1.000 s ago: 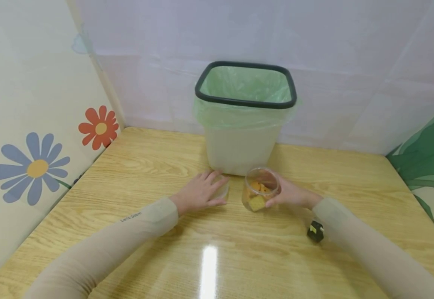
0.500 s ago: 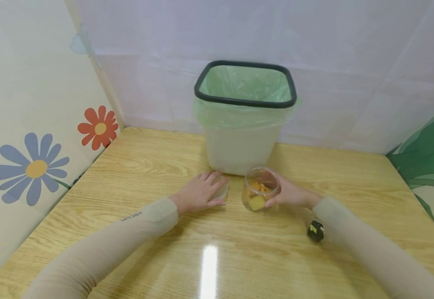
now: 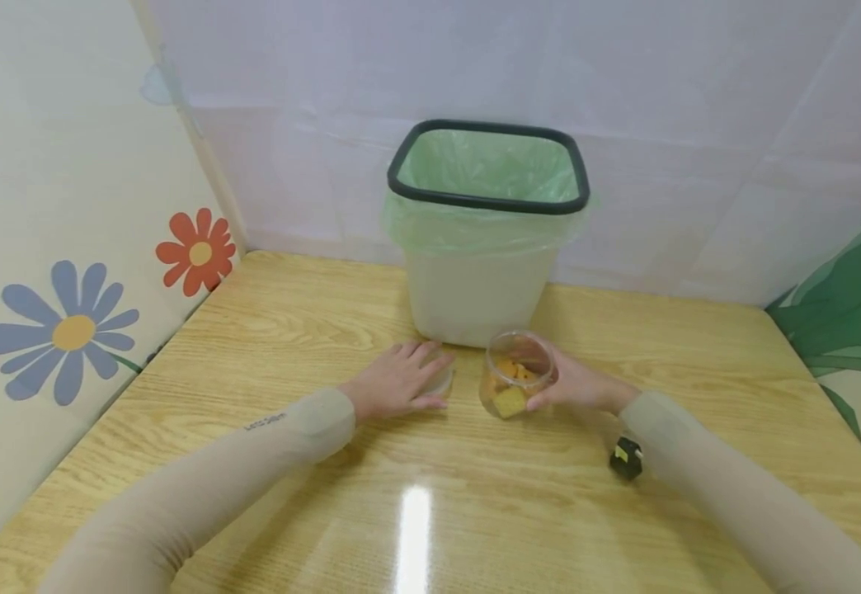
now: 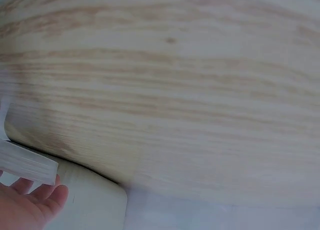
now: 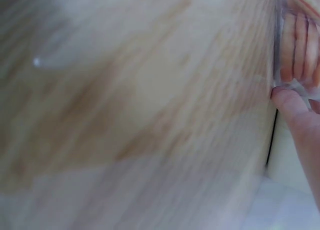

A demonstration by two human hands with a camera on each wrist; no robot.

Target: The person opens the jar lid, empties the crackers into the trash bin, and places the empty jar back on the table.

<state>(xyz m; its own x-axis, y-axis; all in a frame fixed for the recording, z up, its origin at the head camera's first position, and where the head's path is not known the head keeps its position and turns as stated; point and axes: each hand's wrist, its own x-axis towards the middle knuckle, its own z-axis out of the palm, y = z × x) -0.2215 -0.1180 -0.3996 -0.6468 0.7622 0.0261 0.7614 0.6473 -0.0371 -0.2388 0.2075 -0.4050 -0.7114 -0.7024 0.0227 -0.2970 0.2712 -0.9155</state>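
In the head view my left hand (image 3: pixel 397 384) spans a clear round lid (image 3: pixel 443 381) low over the table, thumb on the near side and fingers on the far side. The left wrist view shows the fingers (image 4: pixel 57 196) at the ribbed side of the lid (image 4: pixel 30 162). My right hand (image 3: pixel 575 384) grips a clear plastic jar (image 3: pixel 491 396) from its right side, and the jar's round mouth is uncovered. Inside are orange and yellow biscuits (image 3: pixel 508 403). Seen from the right wrist, the biscuits (image 5: pixel 300 49) stand stacked behind the clear wall, just past the thumb (image 5: pixel 287 99).
Behind both hands stands a white trash bin (image 3: pixel 478 297) with a dark rim and a green liner bag (image 3: pixel 475 227). A small black object with a yellow mark (image 3: pixel 626 459) lies by the right sleeve. Flower-printed walls (image 3: pixel 200 254) border the wooden table (image 3: pixel 312 536).
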